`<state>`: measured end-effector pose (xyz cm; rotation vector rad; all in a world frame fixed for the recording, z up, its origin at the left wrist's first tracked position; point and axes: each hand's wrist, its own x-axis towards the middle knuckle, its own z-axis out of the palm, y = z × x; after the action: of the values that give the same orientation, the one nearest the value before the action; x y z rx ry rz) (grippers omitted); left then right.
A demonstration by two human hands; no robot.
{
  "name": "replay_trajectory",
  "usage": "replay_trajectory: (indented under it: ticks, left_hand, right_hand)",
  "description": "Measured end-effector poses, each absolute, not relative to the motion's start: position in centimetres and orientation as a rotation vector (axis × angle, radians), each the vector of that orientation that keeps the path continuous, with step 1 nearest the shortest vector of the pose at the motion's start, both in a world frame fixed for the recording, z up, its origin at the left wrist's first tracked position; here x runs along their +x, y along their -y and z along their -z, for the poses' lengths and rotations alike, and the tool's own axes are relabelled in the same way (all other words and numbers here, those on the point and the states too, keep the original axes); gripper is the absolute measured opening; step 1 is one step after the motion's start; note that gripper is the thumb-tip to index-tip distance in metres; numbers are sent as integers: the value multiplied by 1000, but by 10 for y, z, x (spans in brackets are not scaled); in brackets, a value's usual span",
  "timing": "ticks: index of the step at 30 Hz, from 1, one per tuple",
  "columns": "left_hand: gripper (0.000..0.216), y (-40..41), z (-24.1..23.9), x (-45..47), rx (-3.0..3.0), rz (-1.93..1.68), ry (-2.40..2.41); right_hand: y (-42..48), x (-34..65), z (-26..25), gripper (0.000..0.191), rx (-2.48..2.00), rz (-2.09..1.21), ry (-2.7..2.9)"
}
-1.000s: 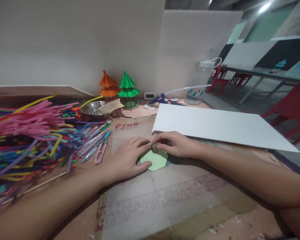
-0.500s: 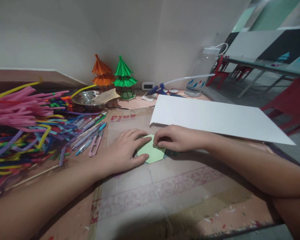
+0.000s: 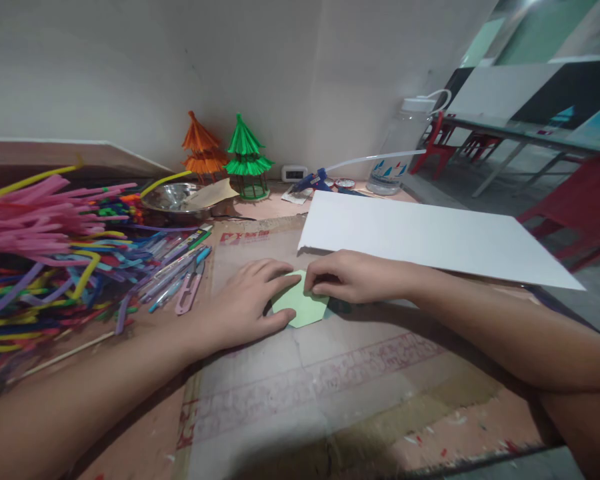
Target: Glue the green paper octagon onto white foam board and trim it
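Observation:
A pale green, many-sided piece of paper (image 3: 303,308) lies flat on the clear plastic sheet (image 3: 300,413) covering the table. My left hand (image 3: 253,297) rests over its left side, thumb and fingers spread and touching it. From the right, my right hand (image 3: 347,277) meets the paper's upper right part with curled fingers and the thumb drawn in against them. Whatever may be between those fingertips is hidden. Just beyond my right hand a large white board (image 3: 420,233) lies at a slant.
Pipe cleaners (image 3: 35,233) in many colours heap on the left, beside pens and pink-handled snips (image 3: 187,293). Along the wall stand a metal bowl (image 3: 167,203), orange (image 3: 203,147) and green (image 3: 249,157) pagoda models, a small clock (image 3: 295,174), a blue glue gun (image 3: 313,180) and a bottle (image 3: 397,147).
Both hands keep their places on the green paper. The whole view has shifted very slightly; nothing else has visibly moved.

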<state>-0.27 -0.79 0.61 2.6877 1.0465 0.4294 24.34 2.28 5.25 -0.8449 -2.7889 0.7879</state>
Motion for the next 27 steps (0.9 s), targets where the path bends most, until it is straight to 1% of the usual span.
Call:
replay_trajectory:
  ticks: [3, 6, 8, 12, 15, 18, 19, 20, 22, 23, 25, 27]
  left_hand:
    - [50, 8, -7, -3, 2690, -408, -1046]
    - [48, 8, -9, -2, 2691, -377, -1055]
    - [51, 8, -10, -2, 2689, -373, -1054]
    - [53, 9, -9, -1, 2685, -385, -1059]
    - [56, 8, -6, -2, 2636, -432, -1069]
    - [65, 7, -4, -4, 2546, -553, -1095]
    - [63, 6, -4, -5, 2522, -610, -1103]
    - [55, 6, -4, -6, 2511, -671, -1109]
    - [31, 5, -6, -8, 2543, -785, -1114]
    - [23, 4, -7, -8, 2585, -830, -1107]
    - [21, 4, -8, -8, 2685, -864, -1082]
    - [17, 5, -9, -8, 2742, -841, -1065]
  right_hand:
    - [-16, 237, -44, 12, -832, -704, 2656]
    - [-11, 234, -42, 10, -832, -700, 2691]
    - [-12, 238, -49, 9, -822, -808, 2756]
    - [-20, 247, -59, 8, -758, -1169, 2793]
    - [-26, 247, -53, 10, -785, -1321, 2567]
    - [-29, 243, -40, 11, -873, -1217, 2157]
    - [-30, 241, -35, 11, -901, -1173, 2048]
    - [-31, 240, -30, 13, -926, -1143, 1969]
    - [-31, 240, -21, 19, -954, -1123, 1884]
    - [-31, 240, -17, 22, -957, -1123, 1874]
    - [-31, 240, -11, 25, -945, -1114, 1891]
    - [-30, 241, -8, 24, -934, -1090, 1908]
